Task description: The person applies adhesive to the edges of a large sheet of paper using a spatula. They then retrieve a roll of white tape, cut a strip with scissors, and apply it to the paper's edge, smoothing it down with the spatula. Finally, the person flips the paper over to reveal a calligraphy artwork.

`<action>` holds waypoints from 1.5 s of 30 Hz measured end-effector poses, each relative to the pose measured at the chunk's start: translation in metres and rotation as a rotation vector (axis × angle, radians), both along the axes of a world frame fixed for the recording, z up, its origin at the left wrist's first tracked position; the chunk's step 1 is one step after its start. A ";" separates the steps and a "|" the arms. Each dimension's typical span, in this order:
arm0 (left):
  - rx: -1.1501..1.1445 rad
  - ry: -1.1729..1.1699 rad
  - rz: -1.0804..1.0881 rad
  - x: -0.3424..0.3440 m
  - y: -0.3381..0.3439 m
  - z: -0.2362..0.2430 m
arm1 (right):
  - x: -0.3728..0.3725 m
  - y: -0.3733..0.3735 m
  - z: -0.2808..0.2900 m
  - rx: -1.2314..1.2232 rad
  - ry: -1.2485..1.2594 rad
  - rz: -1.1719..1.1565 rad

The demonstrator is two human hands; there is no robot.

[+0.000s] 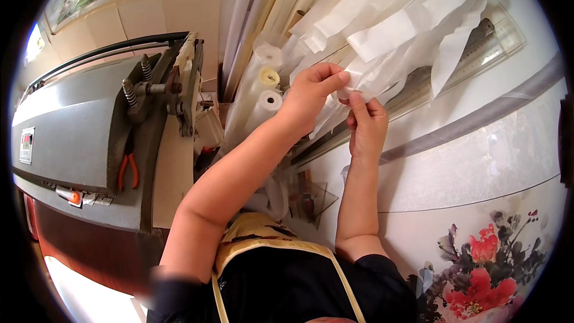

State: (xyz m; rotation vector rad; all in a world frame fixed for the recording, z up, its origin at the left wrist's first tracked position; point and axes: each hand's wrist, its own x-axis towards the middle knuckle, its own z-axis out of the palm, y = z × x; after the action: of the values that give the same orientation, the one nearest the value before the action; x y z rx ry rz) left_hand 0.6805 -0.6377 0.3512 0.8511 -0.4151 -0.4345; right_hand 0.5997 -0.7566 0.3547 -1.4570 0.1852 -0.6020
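My left hand (311, 96) is closed, thumb against the fingers, on a white paper strip (355, 81). Close beside it, my right hand (368, 124) pinches the same strip with thumb and fingertips. The fingers cover part of the held end, so its exact shape there is hidden. Just beyond both hands lies a loose heap of white paper strips (397, 27), some curled and overlapping. A clear ruler (508, 29) sits partly under them on the right.
To the left stands a large grey machine (72, 137) with springs and orange-handled pliers (133, 170) on it. Upright white rolls (268, 106) stand left of my hands. A long grey band (478, 116) crosses the table, and a red-flower painting (481, 290) is at the lower right.
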 end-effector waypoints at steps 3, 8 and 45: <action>-0.024 0.000 -0.015 0.000 0.008 -0.012 | -0.006 -0.005 -0.001 -0.005 -0.077 -0.058; -0.021 -0.053 -0.042 -0.011 0.023 -0.021 | -0.010 -0.016 -0.009 -0.021 -0.093 -0.050; 0.127 -0.006 0.086 -0.001 0.037 -0.048 | -0.035 -0.020 -0.016 0.164 -0.214 0.163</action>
State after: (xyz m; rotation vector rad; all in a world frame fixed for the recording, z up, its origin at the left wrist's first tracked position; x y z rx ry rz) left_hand 0.6792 -0.6007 0.3030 0.9898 -0.3584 -0.3820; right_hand 0.5648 -0.7770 0.3385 -1.2263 -0.0514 -0.5909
